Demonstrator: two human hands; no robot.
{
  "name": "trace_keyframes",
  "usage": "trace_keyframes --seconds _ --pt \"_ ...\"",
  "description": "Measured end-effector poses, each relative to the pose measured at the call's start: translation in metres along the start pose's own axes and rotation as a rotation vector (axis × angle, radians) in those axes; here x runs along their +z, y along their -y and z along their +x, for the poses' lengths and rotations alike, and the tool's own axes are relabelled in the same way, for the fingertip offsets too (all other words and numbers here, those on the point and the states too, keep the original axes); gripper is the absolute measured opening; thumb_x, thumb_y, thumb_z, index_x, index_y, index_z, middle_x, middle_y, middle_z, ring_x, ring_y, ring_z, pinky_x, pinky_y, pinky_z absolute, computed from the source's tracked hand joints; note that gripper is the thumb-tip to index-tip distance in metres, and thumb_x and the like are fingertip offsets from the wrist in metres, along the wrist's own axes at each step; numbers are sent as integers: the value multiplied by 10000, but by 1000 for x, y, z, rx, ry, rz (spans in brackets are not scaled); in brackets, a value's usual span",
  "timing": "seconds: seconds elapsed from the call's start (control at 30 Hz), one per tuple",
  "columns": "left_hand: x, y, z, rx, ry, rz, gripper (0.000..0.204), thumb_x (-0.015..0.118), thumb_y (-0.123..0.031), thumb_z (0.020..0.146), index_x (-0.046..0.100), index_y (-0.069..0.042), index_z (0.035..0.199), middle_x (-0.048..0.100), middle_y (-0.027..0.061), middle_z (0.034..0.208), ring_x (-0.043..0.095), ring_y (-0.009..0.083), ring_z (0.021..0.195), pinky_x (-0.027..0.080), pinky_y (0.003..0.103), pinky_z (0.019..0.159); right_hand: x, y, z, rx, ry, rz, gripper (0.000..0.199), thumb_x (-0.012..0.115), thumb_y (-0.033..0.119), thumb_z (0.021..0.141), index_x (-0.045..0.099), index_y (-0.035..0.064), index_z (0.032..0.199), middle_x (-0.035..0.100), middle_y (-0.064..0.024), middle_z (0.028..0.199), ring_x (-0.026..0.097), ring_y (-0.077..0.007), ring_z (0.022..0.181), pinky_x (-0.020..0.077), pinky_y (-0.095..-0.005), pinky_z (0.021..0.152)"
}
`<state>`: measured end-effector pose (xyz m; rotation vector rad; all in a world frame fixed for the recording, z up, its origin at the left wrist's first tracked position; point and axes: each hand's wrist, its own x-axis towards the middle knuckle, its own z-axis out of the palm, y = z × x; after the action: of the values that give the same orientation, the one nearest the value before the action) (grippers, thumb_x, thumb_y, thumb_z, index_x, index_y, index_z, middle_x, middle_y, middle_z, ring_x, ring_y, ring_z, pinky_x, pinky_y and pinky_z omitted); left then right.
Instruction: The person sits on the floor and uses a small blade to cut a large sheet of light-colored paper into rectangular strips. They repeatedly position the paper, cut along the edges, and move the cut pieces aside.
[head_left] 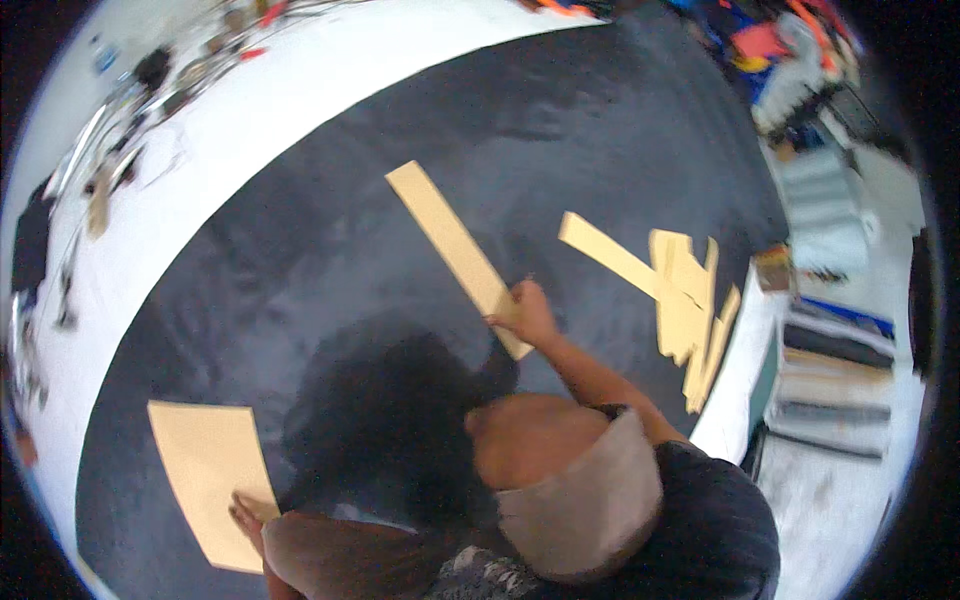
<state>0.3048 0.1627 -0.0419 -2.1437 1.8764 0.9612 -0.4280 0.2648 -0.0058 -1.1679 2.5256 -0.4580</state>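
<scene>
My right hand (531, 315) is closed around the lower part of a long tan card strip (445, 236), which slants up and left over black sheet material (330, 215). Down at the lower left, my left hand (252, 514) grips the right edge of a wide tan card sheet (208, 470). Its fingertips show on top of the sheet, while its thumb is hard to make out. To the right of my right hand lies a loose pile of tan card pieces (682, 295), some long and narrow, others broken or irregular.
The black material spreads over a white table (330, 75). Cables and small tools (105, 180) lie along the far left. Stacked folded materials (835, 370) stand on the right, beyond the table edge. Colourful items (775, 45) crowd the upper right corner.
</scene>
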Motion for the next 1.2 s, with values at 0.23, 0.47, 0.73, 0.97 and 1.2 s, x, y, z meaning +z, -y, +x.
trace_keyframes --seconds 0.23,0.47,0.73,0.97,1.2 --pt "5 45 -3 77 -58 -583 886 737 -598 844 435 -18 1442 505 240 1436 510 339 1287 454 514 1061 -29 14 -46 267 27 199 393 694 217 935 455 54 1201 667 -252 1067 645 -485 1012 503 -523 836" --pt "0 -29 -36 -121 0 -511 815 682 -626 878 499 5 1361 581 206 1364 556 336 1247 448 530 1046 -147 -25 -123 415 -70 100 215 586 240 984 508 124 1147 674 -196 987 673 -439 939 506 -486 803" --pt "-26 -152 -20 -366 339 116 415 613 -470 987 646 -153 1253 551 76 1447 401 325 1401 244 608 1163 -241 -32 -134 309 -262 87 250 658 206 951 501 87 1105 653 -178 984 668 -388 935 510 -444 825" --pt "-1 -205 6 5 273 13 415 609 -457 990 643 -139 1255 554 85 1443 413 327 1391 257 595 1160 -199 -178 -179 474 -351 181 282 687 179 916 501 67 1096 649 -175 989 666 -376 963 515 -443 843" --pt "-5 -319 38 325 98 13 415 605 -443 992 639 -126 1257 557 95 1438 426 328 1380 270 582 1156 -177 -203 -176 589 -286 122 238 624 170 933 524 80 1130 691 -248 1014 660 -484 979 510 -566 803"
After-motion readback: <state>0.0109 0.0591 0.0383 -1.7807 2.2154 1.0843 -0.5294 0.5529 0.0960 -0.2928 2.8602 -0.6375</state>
